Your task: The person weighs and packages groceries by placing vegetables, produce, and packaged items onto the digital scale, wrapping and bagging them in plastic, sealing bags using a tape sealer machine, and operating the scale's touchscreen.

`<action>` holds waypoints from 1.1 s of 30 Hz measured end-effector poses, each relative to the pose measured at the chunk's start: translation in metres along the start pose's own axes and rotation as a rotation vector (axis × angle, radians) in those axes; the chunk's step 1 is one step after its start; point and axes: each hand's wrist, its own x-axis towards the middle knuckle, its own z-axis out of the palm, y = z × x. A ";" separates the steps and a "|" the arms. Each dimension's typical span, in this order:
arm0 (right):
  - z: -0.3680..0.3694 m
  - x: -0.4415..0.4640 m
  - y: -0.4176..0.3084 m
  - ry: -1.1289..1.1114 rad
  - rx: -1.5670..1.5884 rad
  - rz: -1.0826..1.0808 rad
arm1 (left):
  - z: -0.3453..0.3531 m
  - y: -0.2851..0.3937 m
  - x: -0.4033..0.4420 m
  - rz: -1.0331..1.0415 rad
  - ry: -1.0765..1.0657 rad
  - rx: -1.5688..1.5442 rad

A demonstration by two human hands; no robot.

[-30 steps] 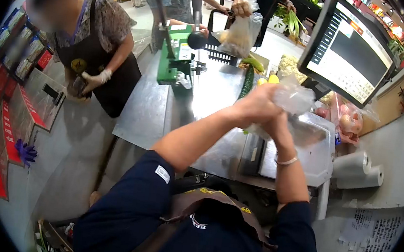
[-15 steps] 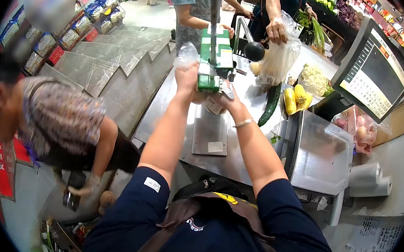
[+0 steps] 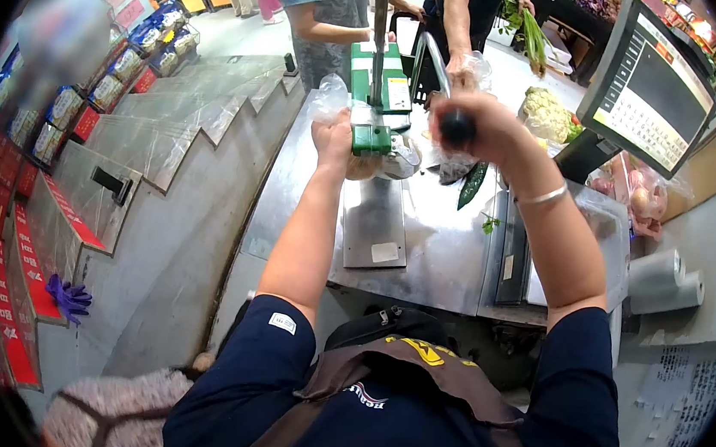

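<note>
My left hand [image 3: 332, 139] is closed on the gathered neck of a clear plastic bag [image 3: 331, 96], at the left side of a green bag-sealing machine [image 3: 372, 139]. The bag's filled part hangs below the machine, partly hidden, with something brownish in it. My right hand [image 3: 489, 131] is wrapped round the black ball knob [image 3: 457, 129] at the end of the machine's curved metal lever [image 3: 434, 58]. Under the machine lies its metal base plate [image 3: 375, 225] on the steel counter [image 3: 448, 271].
A cucumber [image 3: 472, 185], a cauliflower [image 3: 548, 112] and a screen [image 3: 651, 88] stand to the right. Another person's hand [image 3: 462, 65] is just beyond my right hand. A co-worker's back [image 3: 111, 415] is at the lower left. Plastic rolls [image 3: 667, 283] hang at the right.
My right hand has moved from beside the machine to the lever's knob. My left hand stays by the machine with the bag. The co-worker has moved down, mostly out of view.
</note>
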 end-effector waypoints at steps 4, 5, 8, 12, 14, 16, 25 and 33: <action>0.024 -0.057 0.129 0.079 -0.449 0.223 | -0.010 0.005 0.003 -0.123 -0.072 -0.095; 0.012 -0.062 0.177 0.027 -0.458 0.242 | -0.010 0.012 0.000 -0.104 -0.076 -0.093; 0.022 -0.076 0.220 0.295 -0.283 0.131 | -0.017 0.012 -0.003 -0.174 -0.095 0.056; 0.034 -0.077 0.187 0.266 -0.370 0.035 | -0.033 0.066 -0.006 -0.229 -0.439 0.072; 0.034 -0.072 0.150 0.213 -0.267 -0.039 | -0.026 0.100 -0.008 -0.129 -0.573 0.296; 0.037 -0.064 0.120 0.167 0.049 -0.211 | -0.011 0.105 -0.008 -0.038 -0.643 0.269; -0.112 0.011 0.214 1.025 -0.508 -0.287 | 0.048 0.069 -0.020 0.636 -0.675 0.841; -0.183 0.063 0.177 1.260 -0.927 -0.136 | 0.051 0.076 -0.081 0.888 -0.710 0.790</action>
